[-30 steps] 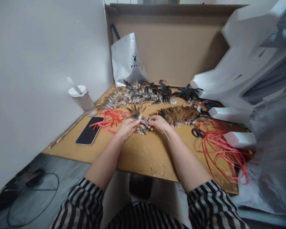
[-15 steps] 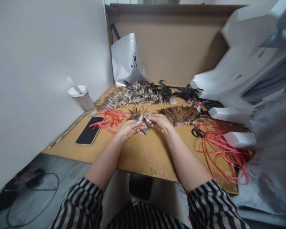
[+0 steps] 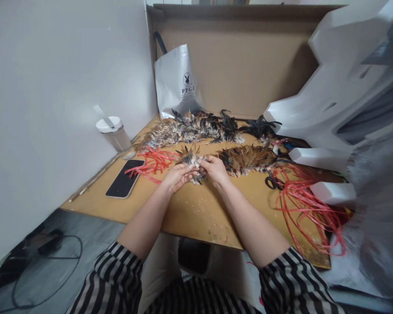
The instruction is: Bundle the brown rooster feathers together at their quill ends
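Feathers (image 3: 190, 154) are pinched by left grip (image 3: 177, 178) and right grip (image 3: 215, 169), well inside the near edge (image 3: 201, 238) of the surface (image 3: 199, 218). The cup (image 3: 118, 139) is lidded.

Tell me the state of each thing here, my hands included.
Left hand: pinching the feather bunch.
Right hand: pinching the same bunch.
Feather bunch: held between both hands.
Phone: face up, dark.
Cup: upright, lid on.
Silver bag: standing upright.
Left red strips: loosely heaped.
Right red strips: loose, tangled.
Black loop handles, likely scissors: rest hidden, open or shut unclear.
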Demonstrator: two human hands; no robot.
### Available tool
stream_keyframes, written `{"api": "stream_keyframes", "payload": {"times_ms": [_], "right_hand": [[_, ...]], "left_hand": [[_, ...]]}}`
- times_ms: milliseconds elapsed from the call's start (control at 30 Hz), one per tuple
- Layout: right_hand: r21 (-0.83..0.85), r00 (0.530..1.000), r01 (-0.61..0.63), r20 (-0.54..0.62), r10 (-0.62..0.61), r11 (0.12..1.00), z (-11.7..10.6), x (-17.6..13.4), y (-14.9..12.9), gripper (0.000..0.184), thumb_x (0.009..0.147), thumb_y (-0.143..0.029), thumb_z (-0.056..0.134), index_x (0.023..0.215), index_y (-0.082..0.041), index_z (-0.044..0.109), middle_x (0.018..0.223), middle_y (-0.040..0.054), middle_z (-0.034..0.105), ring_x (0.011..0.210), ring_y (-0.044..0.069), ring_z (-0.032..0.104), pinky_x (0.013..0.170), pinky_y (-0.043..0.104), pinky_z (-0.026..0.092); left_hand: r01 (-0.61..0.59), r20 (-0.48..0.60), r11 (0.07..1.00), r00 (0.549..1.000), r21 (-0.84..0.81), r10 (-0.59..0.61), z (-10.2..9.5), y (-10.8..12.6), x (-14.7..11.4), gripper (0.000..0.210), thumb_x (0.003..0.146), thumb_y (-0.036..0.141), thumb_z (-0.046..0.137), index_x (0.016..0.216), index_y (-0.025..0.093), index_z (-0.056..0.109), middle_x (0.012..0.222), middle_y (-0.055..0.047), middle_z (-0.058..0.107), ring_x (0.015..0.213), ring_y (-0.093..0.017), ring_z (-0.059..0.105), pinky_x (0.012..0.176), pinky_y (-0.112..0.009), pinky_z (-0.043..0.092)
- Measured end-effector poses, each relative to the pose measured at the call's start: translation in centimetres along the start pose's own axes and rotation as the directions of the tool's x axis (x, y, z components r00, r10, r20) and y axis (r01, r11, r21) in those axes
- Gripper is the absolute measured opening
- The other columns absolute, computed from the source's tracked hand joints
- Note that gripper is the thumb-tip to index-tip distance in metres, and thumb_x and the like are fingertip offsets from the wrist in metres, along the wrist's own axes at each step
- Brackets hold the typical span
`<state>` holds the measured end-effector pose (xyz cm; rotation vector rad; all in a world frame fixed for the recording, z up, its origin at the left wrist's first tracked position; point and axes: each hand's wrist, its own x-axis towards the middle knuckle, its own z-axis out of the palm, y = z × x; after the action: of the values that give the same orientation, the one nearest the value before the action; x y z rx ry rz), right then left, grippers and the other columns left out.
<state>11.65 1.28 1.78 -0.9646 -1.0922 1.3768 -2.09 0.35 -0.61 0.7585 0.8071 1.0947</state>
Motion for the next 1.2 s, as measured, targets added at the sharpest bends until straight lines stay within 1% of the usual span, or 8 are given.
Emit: {"api": "stream_keyframes", "payload": {"times_ms": [233,433,567,667,767,833,1100,1200], "right_hand": [[-0.030,0.993,0.106,-0.053,-0.108,0.994,0.7,-0.1,0.9,0.027,0.055,-0.034,0.067,0.072,-0.015,0.060,0.059,-0.0015,0.058,0.053,0.010,0.050,0.053,0.022,0.040],[-0.198,0.973,0.207,-0.062,-0.223,0.958,0.5,0.1,1.6,0.020,0.062,-0.032,0.062,0.072,-0.015,0.059,0.066,-0.0002,0.059,0.057,0.010,0.049,0.058,0.022,0.041],[-0.191,0.971,0.215,-0.062,-0.230,0.958,0.7,-0.1,1.6,0.021,0.061,-0.034,0.064,0.070,-0.015,0.060,0.064,-0.0007,0.058,0.056,0.010,0.049,0.057,0.022,0.040],[-0.101,0.985,0.154,-0.060,-0.161,0.983,0.9,-0.3,1.2,0.027,0.057,-0.035,0.067,0.073,-0.015,0.061,0.063,-0.0011,0.058,0.054,0.009,0.048,0.054,0.022,0.039],[-0.005,0.997,0.068,-0.030,-0.068,0.998,0.9,-0.4,0.7,0.032,0.054,-0.036,0.070,0.076,-0.014,0.062,0.059,-0.0023,0.058,0.048,0.007,0.045,0.049,0.021,0.036],[0.014,0.999,0.048,-0.001,-0.048,0.999,0.7,-0.3,0.5,0.032,0.052,-0.034,0.072,0.075,-0.014,0.062,0.057,-0.0025,0.058,0.046,0.007,0.044,0.048,0.021,0.035],[0.030,0.982,0.128,0.133,-0.130,0.991,-0.5,0.4,1.0,0.027,0.055,-0.028,0.073,0.077,-0.016,0.063,0.066,-0.0017,0.061,0.056,0.008,0.052,0.060,0.023,0.041],[0.014,0.961,0.155,0.230,-0.154,0.988,-1.1,0.4,0.5,0.028,0.057,-0.027,0.072,0.082,-0.017,0.064,0.073,-0.0008,0.063,0.064,0.009,0.055,0.067,0.025,0.043]], "left_hand": [[-0.022,-0.013,0.999,1.000,-0.023,0.022,0.2,-0.2,0.0,0.012,0.070,0.012,0.063,0.081,0.009,0.065,0.073,-0.008,0.067,0.057,-0.007,0.060,0.048,-0.011,0.044],[-0.064,-0.035,0.997,0.997,0.044,0.065,0.3,-0.3,0.0,0.012,0.068,0.017,0.066,0.076,0.008,0.065,0.069,-0.008,0.066,0.055,-0.007,0.059,0.048,-0.012,0.044],[-0.108,-0.056,0.991,0.992,0.084,0.113,0.4,-0.3,-0.1,0.014,0.065,0.019,0.068,0.073,0.009,0.064,0.065,-0.006,0.065,0.052,-0.006,0.056,0.047,-0.012,0.043],[-0.142,-0.068,0.987,0.987,0.068,0.147,0.4,-0.2,-0.1,0.016,0.062,0.021,0.070,0.069,0.008,0.063,0.062,-0.005,0.063,0.049,-0.005,0.054,0.045,-0.012,0.042],[-0.149,-0.079,0.988,0.985,0.042,0.152,0.4,0.1,-0.1,0.018,0.061,0.021,0.071,0.070,0.007,0.062,0.062,-0.004,0.063,0.049,-0.004,0.053,0.045,-0.012,0.041],[-0.144,-0.082,0.989,0.986,0.027,0.146,0.3,0.2,-0.1,0.018,0.061,0.020,0.071,0.069,0.007,0.062,0.062,-0.004,0.063,0.048,-0.004,0.053,0.044,-0.012,0.041],[-0.106,-0.062,0.993,0.993,-0.054,0.103,0.1,0.3,0.1,0.009,0.065,0.012,0.067,0.070,0.005,0.062,0.060,-0.003,0.061,0.045,-0.002,0.051,0.042,-0.010,0.039],[-0.082,-0.021,0.994,0.997,-0.070,0.080,0.0,0.4,0.0,0.009,0.066,0.010,0.066,0.073,0.005,0.063,0.060,-0.003,0.061,0.046,-0.002,0.052,0.042,-0.010,0.040]]}}
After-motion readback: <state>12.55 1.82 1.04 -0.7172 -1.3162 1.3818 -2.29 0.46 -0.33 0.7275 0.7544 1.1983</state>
